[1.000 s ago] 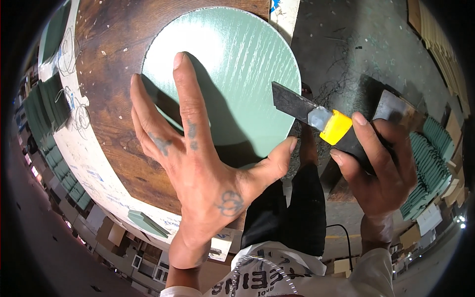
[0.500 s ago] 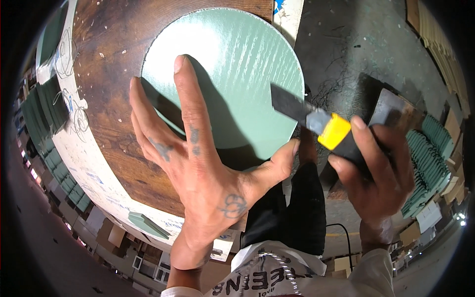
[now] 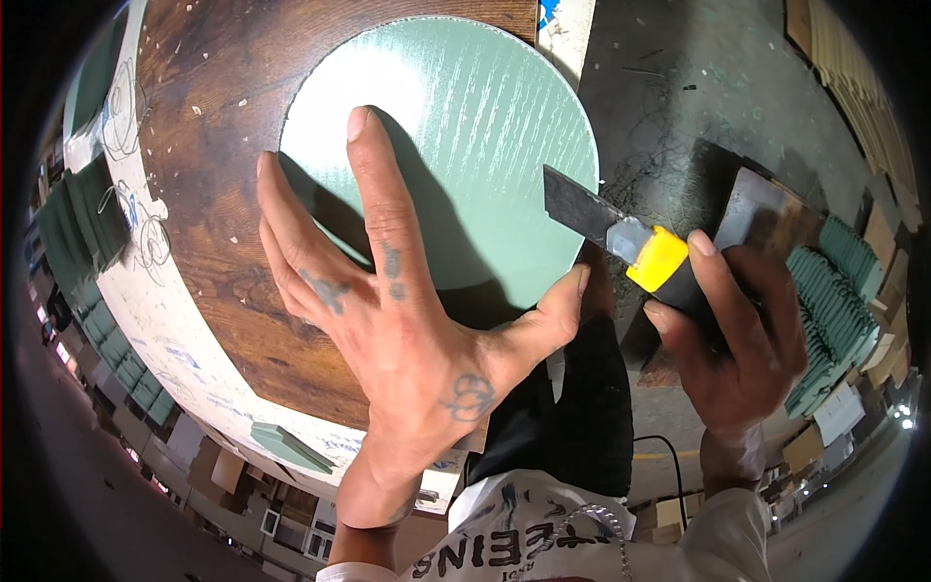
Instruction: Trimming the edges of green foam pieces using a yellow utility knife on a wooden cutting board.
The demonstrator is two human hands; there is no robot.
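Green stacked pieces lie left of the brown wooden surface. The left hand spreads open across a pale-green disc overhanging the surface's right edge; farther right, a yellow-and-black knife, blade over the disc, is gripped by the right hand.

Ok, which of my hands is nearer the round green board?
Left. Your left hand is spread over the lower-left part of the round green board; your right hand is off beyond its right edge, holding a yellow-and-black utility knife.
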